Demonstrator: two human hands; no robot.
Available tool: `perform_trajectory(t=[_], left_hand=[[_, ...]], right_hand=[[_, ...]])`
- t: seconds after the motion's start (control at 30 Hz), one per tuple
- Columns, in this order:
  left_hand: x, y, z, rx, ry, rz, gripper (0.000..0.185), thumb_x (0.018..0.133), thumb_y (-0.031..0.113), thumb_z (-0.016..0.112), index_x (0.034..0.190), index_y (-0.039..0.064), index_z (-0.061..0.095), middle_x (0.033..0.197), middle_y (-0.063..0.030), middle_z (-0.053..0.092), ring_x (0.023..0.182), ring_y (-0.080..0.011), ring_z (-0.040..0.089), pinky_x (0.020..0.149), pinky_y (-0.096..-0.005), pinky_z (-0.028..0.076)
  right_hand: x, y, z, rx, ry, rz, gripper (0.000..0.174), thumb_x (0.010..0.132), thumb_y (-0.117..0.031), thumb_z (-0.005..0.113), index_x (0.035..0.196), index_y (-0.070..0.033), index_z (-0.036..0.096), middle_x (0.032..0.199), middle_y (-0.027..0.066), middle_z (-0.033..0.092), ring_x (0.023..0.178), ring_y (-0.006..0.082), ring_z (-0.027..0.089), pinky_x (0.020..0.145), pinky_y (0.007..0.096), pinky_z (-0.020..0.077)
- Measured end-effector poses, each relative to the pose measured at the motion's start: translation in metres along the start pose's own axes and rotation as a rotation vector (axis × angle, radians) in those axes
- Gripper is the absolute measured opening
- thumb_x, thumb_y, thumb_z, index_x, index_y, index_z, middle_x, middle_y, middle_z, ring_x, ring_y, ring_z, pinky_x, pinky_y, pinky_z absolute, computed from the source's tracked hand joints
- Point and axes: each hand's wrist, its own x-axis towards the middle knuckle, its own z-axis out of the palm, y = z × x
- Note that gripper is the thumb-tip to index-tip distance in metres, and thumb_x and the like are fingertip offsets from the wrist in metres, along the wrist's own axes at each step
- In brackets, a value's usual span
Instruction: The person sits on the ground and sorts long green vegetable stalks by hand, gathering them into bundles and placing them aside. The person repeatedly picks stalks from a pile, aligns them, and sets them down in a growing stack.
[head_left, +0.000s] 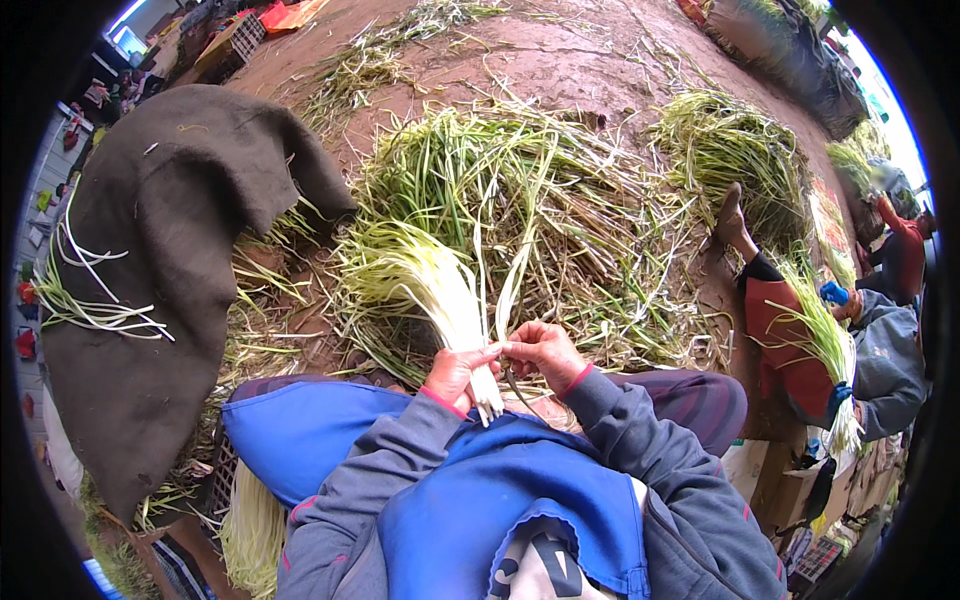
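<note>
My left hand (457, 375) is closed around a thick bundle of pale leafy stalks (450, 300), probably blanched chives. Their white cut ends point down towards my lap, and the yellow-green tips fan out to the upper left. Beside it, my right hand (547, 352) pinches the lower end of a few loose stalks (525, 255) between thumb and fingers. Both thumbs meet or nearly meet at the bundle's side. Just beyond my hands lies a broad heap of green and withered leaves (480, 165). A blue apron (450, 480) covers my lap.
Dark brown cloth (165, 225) drapes over a mound at left, with loose white stalks (112, 307) on it. Below stand a plastic crate (223, 469) and more pale stalks (251, 532). At right, a blue-gloved person (885, 352) holds another bundle (825, 337) near a second heap (742, 157).
</note>
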Motion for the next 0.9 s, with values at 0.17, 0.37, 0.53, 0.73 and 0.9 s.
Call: perform_trajectory(t=[0.17, 0.37, 0.53, 0.73, 0.9], left_hand=[[0.004, -0.001, -0.005, 0.032, 0.027, 0.000, 0.021, 0.082, 0.005, 0.070, 0.101, -0.002, 0.063, 0.076, -0.0051, 0.063, 0.063, -0.0132, 0.061, 0.058, -0.0274, 0.052], [0.006, 0.005, -0.007, 0.172, 0.103, 0.024, 0.022, 0.080, 0.001, 0.069, 0.100, -0.004, 0.063, 0.079, -0.0073, 0.065, 0.061, -0.0140, 0.061, 0.056, -0.0266, 0.051], [0.006, 0.005, -0.005, 0.221, 0.127, 0.175, 0.020, 0.078, -0.001, 0.067, 0.097, -0.003, 0.062, 0.080, -0.0080, 0.065, 0.061, -0.0144, 0.061, 0.056, -0.0264, 0.051], [0.007, 0.007, -0.003, 0.189, 0.110, 0.123, 0.021, 0.078, -0.001, 0.066, 0.098, -0.003, 0.061, 0.081, -0.0078, 0.065, 0.063, -0.0143, 0.061, 0.057, -0.0271, 0.051], [0.005, 0.010, -0.005, 0.096, 0.101, 0.110, 0.024, 0.080, 0.001, 0.065, 0.103, -0.002, 0.059, 0.081, -0.0083, 0.065, 0.063, -0.0153, 0.062, 0.057, -0.0279, 0.052]], right_hand=[[0.001, 0.011, 0.001, -0.170, -0.011, -0.102, 0.016, 0.085, -0.013, 0.071, 0.087, -0.001, 0.062, 0.071, 0.0027, 0.063, 0.058, 0.0080, 0.057, 0.050, 0.0219, 0.0466], [0.003, 0.022, 0.009, -0.587, 0.059, -0.274, 0.013, 0.086, -0.011, 0.070, 0.091, -0.001, 0.062, 0.073, 0.0009, 0.063, 0.059, 0.0050, 0.055, 0.051, 0.0207, 0.0445], [0.010, 0.020, -0.005, -0.083, 0.126, -0.004, 0.024, 0.091, -0.025, 0.065, 0.100, -0.003, 0.061, 0.075, 0.0008, 0.061, 0.052, 0.0052, 0.050, 0.046, 0.0202, 0.0410], [0.015, 0.022, -0.004, 0.341, -0.143, 0.211, 0.024, 0.090, -0.027, 0.066, 0.105, -0.009, 0.061, 0.091, -0.0008, 0.064, 0.067, 0.0077, 0.059, 0.057, 0.0209, 0.0466], [0.012, 0.026, -0.005, 0.494, -0.111, 0.105, 0.014, 0.093, -0.018, 0.061, 0.101, -0.007, 0.060, 0.095, 0.0040, 0.067, 0.075, 0.0129, 0.064, 0.065, 0.0274, 0.0525]])
